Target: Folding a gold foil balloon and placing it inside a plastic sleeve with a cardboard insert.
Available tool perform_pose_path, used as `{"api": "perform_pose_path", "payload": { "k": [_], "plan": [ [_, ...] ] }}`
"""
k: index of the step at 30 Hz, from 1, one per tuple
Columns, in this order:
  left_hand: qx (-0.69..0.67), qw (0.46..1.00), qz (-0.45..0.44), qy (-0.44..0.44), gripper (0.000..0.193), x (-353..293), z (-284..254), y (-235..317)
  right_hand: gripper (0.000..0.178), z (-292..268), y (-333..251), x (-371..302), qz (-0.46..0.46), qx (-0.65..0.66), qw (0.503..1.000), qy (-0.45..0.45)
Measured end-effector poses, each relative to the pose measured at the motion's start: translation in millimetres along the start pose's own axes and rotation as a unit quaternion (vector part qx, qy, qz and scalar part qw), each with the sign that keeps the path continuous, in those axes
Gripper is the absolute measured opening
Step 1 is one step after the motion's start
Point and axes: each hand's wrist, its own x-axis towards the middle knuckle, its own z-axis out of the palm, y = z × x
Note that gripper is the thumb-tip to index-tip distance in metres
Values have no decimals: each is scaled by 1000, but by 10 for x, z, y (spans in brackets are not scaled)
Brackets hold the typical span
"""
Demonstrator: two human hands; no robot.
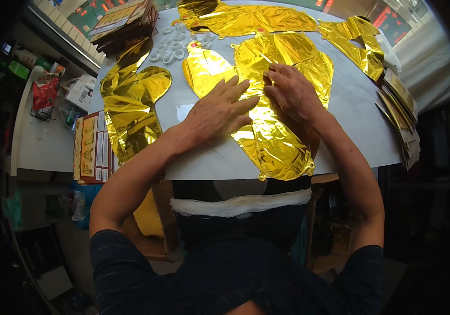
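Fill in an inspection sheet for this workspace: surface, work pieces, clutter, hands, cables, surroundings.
Surface: pale marbled table, partly covered.
Work pieces: crinkled gold foil under the hands; more at left, far side and far right.
Clutter: small white rings grouped beyond the left hand; flat packets stacked far left, near left and at right.
Hands: left hand spread over foil; right hand curled on it, grip unclear.
Cables: nothing seen.
Surroundings: red packet on the left side; white strands below the near edge.

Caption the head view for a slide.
Left hand and right hand on creased gold foil over a pale marbled table.
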Motion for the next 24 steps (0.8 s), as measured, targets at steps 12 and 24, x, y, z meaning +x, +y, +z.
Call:
{"api": "perform_pose_path", "payload": {
  "k": [12, 24],
  "plan": [
    [-15, 1000, -23, -1, 52, -41, 44, 17, 39, -158, -280, -370, -42, 59, 997, -33],
    [-9, 1000, -11, 14, 53, -60, 43, -64, 41, -186, -346, -332, -36, 51, 997, -33]
  ]
}}
